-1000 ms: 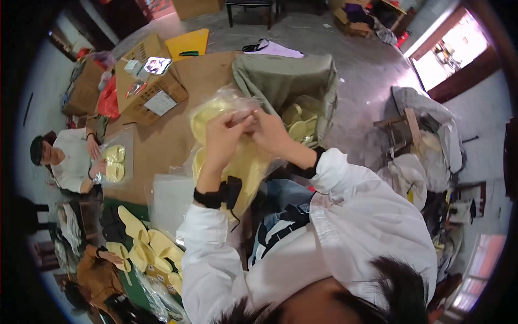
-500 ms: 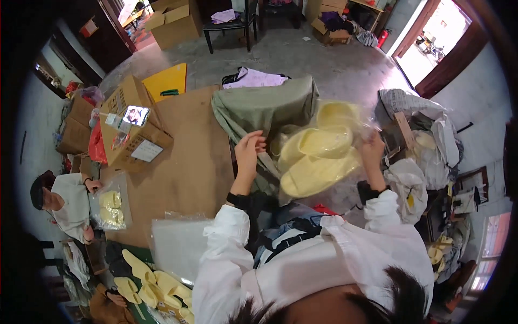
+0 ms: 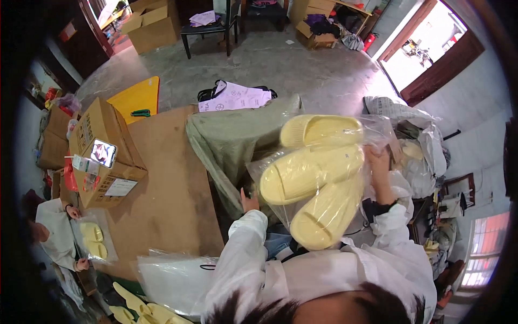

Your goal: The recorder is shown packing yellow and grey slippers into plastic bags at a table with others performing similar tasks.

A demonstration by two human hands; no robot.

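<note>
Pale yellow slippers (image 3: pixel 310 173) in clear plastic bags hang in front of me, over the right part of a green cloth sack (image 3: pixel 237 135). My right hand (image 3: pixel 379 162) grips the gathered plastic at their right side, its fingers wrapped round it. Low beside the sack's near edge is my left hand (image 3: pixel 249 201), its visible fingers apart and nothing seen in it. Part of that hand is hidden by my sleeve. Flat clear plastic bags (image 3: pixel 172 283) lie on the table's near edge, with a dark loop on them.
The brown tabletop (image 3: pixel 162 183) carries a cardboard box (image 3: pixel 102 156) with a phone (image 3: pixel 102 153) on it. At the left, a co-worker handles bagged yellow slippers (image 3: pixel 94 240). Loose yellow slippers (image 3: pixel 145 310) lie at the near left. White sacks (image 3: pixel 418 173) crowd the right side.
The bagged slippers have come nearer to me, with my right hand still on the plastic. My left hand has dropped lower and nearer to my body. The whole view has shifted.
</note>
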